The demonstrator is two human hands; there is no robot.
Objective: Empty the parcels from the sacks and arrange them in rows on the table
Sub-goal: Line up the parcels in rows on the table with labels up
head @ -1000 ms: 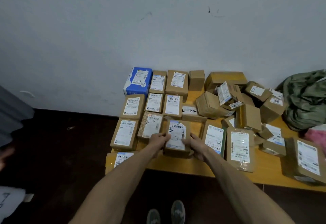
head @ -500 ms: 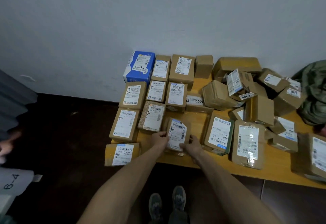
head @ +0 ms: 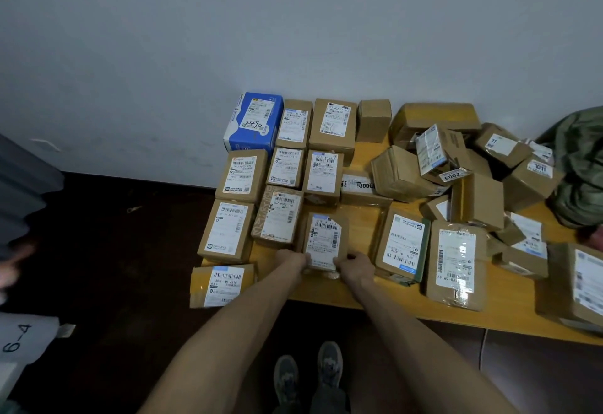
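Left hand [head: 291,262] and right hand [head: 356,267] each curl a grip round the near corners of a rectangular cardboard parcel [head: 324,239], white-labelled, on the smooth wooden tabletop [head: 388,299].

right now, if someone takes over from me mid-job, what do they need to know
Left hand and right hand: both grip the near end of a small labelled parcel sitting in the third row on the table.
Done: tidy rows on the table's left side, from the blue parcel by the wall forward.
Left: line up the jumbled pile on the right. One corner parcel seems to overhang the near left edge. Green sack is at far right, contents not visible.
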